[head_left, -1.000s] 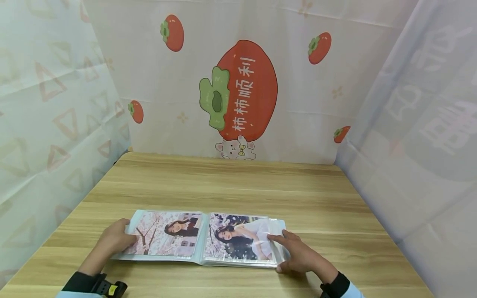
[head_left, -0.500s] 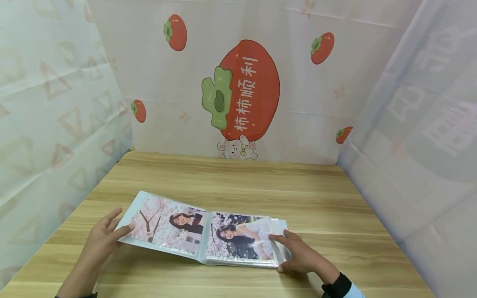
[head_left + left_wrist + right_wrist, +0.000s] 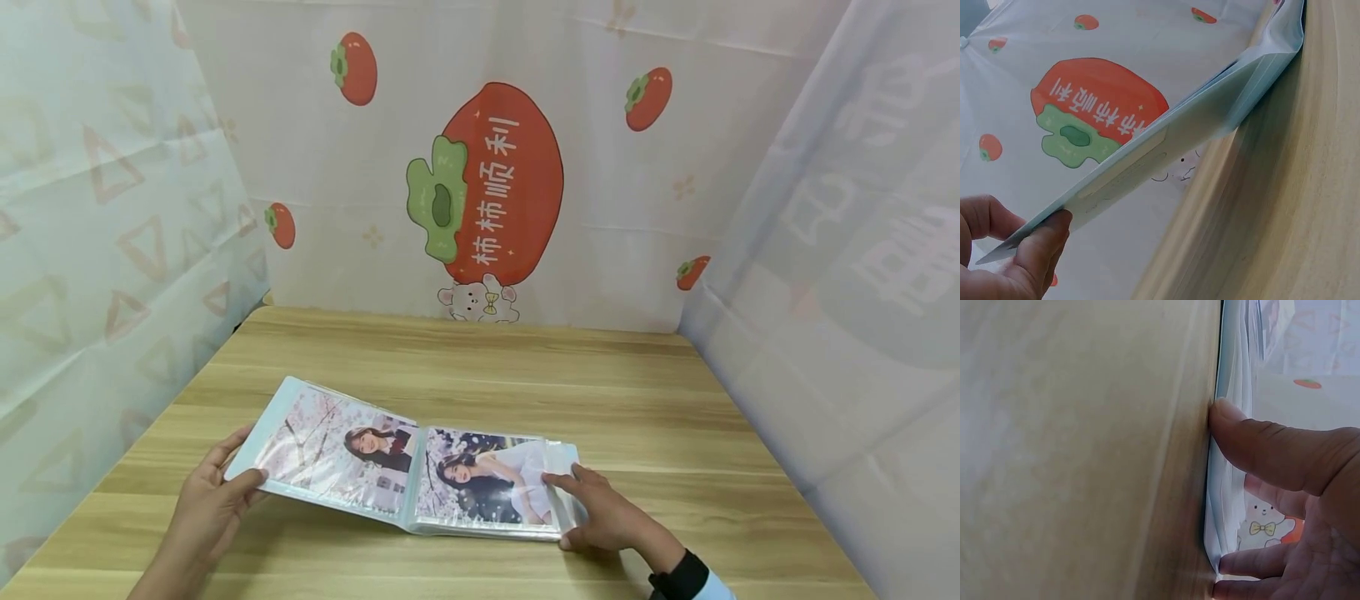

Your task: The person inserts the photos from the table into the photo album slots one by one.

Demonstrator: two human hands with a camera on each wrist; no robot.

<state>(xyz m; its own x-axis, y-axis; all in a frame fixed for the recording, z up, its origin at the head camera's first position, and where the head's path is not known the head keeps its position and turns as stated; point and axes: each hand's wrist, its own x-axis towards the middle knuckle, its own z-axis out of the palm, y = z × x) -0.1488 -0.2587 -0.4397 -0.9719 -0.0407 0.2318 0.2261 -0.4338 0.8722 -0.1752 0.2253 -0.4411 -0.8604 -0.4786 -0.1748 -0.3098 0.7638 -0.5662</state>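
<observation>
A photo album (image 3: 487, 479) with a pale blue cover lies spread on the table, a blossom portrait in a clear sleeve on each side. Its left half is raised at a slant from the spine, while the right half lies flat. My left hand (image 3: 202, 500) pinches the outer left edge, thumb on the inner face and fingers behind. The left wrist view shows the cover's underside (image 3: 1200, 125) slanting above the table. At the right end, my right hand (image 3: 611, 512) grips the album, its thumb at the near edge and a fingertip on the sleeve. Stacked pages (image 3: 1225, 487) show beside that thumb.
The wood-grain table (image 3: 480, 367) extends behind and in front of the album. A white cloth backdrop (image 3: 600, 250) printed with persimmons stands at the back. Cloth walls (image 3: 112, 250) border both sides of the table.
The album's left half has risen from flat on the table to a slant. My left hand lifted with it and now pinches its edge. My right hand has stayed in place.
</observation>
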